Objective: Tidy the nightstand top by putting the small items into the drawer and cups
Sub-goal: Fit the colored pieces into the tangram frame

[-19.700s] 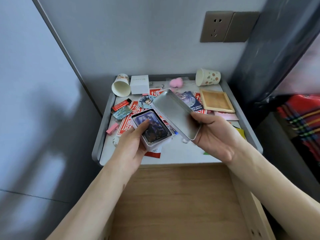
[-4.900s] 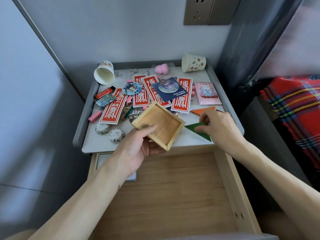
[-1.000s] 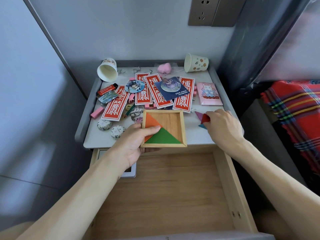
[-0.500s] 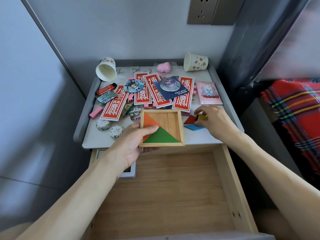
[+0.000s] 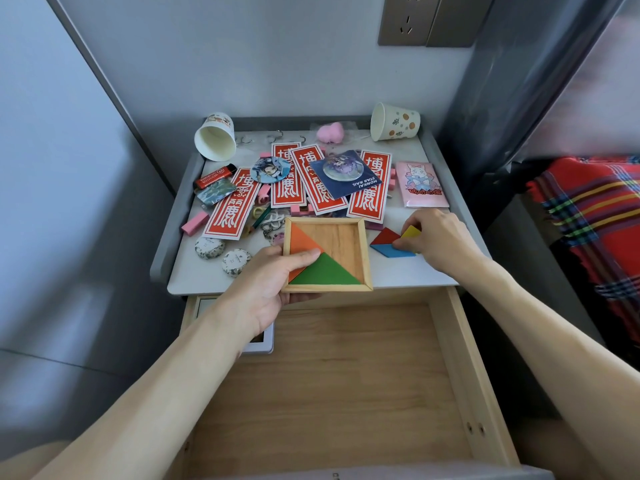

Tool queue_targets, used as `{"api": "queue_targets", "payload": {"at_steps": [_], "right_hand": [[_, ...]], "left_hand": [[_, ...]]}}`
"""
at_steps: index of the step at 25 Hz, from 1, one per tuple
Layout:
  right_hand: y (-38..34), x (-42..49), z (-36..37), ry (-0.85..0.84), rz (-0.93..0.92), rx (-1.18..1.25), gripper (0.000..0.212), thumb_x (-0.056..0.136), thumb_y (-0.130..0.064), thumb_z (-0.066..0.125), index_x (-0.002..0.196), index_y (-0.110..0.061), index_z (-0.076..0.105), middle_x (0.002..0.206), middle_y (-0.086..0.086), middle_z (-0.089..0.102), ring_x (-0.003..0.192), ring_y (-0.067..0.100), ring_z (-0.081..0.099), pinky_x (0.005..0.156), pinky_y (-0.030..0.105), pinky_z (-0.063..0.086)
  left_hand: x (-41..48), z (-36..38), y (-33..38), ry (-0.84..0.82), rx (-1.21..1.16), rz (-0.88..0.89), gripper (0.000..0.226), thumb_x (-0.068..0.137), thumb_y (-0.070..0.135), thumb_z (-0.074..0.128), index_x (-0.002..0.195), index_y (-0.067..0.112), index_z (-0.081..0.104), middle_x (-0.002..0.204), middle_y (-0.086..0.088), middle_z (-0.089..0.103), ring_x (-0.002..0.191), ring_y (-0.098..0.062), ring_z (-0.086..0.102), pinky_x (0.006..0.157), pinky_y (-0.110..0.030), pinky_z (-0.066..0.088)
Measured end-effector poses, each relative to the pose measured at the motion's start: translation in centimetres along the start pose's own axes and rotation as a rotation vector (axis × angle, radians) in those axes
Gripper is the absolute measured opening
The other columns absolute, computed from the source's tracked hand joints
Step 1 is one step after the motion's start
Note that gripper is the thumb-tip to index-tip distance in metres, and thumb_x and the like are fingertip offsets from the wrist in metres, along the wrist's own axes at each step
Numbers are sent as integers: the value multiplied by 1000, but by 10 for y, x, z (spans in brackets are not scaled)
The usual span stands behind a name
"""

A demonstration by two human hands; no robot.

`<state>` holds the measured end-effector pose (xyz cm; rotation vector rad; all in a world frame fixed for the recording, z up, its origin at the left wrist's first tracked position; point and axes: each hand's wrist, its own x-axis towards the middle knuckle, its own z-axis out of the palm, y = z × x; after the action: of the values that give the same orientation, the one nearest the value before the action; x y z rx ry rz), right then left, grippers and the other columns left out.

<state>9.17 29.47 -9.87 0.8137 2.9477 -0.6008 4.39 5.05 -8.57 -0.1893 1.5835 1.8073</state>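
My left hand [image 5: 273, 285] grips a square wooden tray [image 5: 341, 237] at the nightstand's front edge, thumb on an orange triangle [image 5: 300, 241] beside a green triangle [image 5: 325, 271] inside it. My right hand [image 5: 438, 239] pinches a yellow piece [image 5: 411, 232] on the nightstand top [image 5: 398, 271], next to a red piece [image 5: 385, 236] and a blue piece [image 5: 391, 251]. Two paper cups lie tipped at the back, one left [image 5: 214, 140], one right [image 5: 393, 121]. The wooden drawer [image 5: 339, 382] is pulled open below.
Red paper tags [image 5: 367, 183], round badges [image 5: 270, 169], a pink packet [image 5: 420, 185], a lighter [image 5: 214, 175], pink erasers [image 5: 193, 223] and two small round tins [image 5: 221, 254] litter the top. A white tin [image 5: 259, 342] sits in the drawer's back left. A plaid blanket [image 5: 595, 230] lies right.
Over the last second my right hand shifted among the loose coloured pieces and now pinches the yellow one. The tray with orange and green triangles stays in my left hand.
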Motion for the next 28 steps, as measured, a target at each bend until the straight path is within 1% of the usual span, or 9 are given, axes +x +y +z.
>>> {"api": "queue_targets", "payload": {"at_steps": [5,9,14,17,18,21,23,26,28], "right_hand": [[-1,-1,3,61,2,-27,28,82,-35,76,94,-17,59,92,2,56,81,17,52,62,29,42],[2,-3,7,99,10,105,24,81,-28,78,92,-18,59,93,0,53,85,15,51,52,21,37],[-9,-10,-7,275,-140,329,14,86,-20,73,97,-18,63,92,-6,62,82,9,61,56,9,42],[-31,-23,-22,128,-257,626,16,86,-11,71,99,-16,63,89,-8,65,78,6,66,56,9,50],[-38,-28,-24,65,-344,635,18,84,-5,72,97,-14,64,86,-7,66,75,7,67,59,10,51],[-48,-37,-17,-71,-634,363,27,76,3,76,94,-13,65,82,-5,68,80,3,63,70,10,49],[-48,-37,-16,-137,-719,294,30,73,4,77,93,-13,63,85,-5,67,82,6,61,73,12,47],[-48,-36,-18,-123,-769,222,34,72,-2,80,93,-19,59,92,-11,57,84,5,57,75,16,45],[-48,-37,-19,-121,-708,255,38,71,-4,82,95,-23,58,90,-12,59,83,7,59,76,22,49]], "left_hand": [[0,0,1,-3,-9,6,22,89,6,69,111,4,67,91,-12,76,70,-19,74,54,-33,61],[-1,-1,0,-8,-1,12,25,89,8,69,114,4,67,99,-13,76,75,-21,74,57,-34,61],[-1,-2,1,2,27,48,22,89,9,70,111,9,67,94,-8,77,74,-18,74,57,-33,60],[-1,-1,0,-5,40,54,20,90,10,69,110,12,67,95,-7,76,74,-17,74,57,-32,60],[0,-1,0,-7,48,55,19,91,10,68,109,12,66,94,-7,76,73,-16,74,56,-32,59],[0,-2,0,-21,93,67,19,91,11,68,110,13,66,94,-6,76,75,-16,73,55,-30,58],[0,-2,1,-46,125,70,18,91,11,68,109,14,66,95,-6,75,75,-15,73,54,-28,57],[0,-2,2,-62,128,59,17,91,11,68,108,14,66,94,-6,75,74,-15,73,54,-29,57],[0,-3,3,-60,121,55,17,91,11,68,107,14,66,93,-5,75,75,-15,73,54,-29,57]]}}
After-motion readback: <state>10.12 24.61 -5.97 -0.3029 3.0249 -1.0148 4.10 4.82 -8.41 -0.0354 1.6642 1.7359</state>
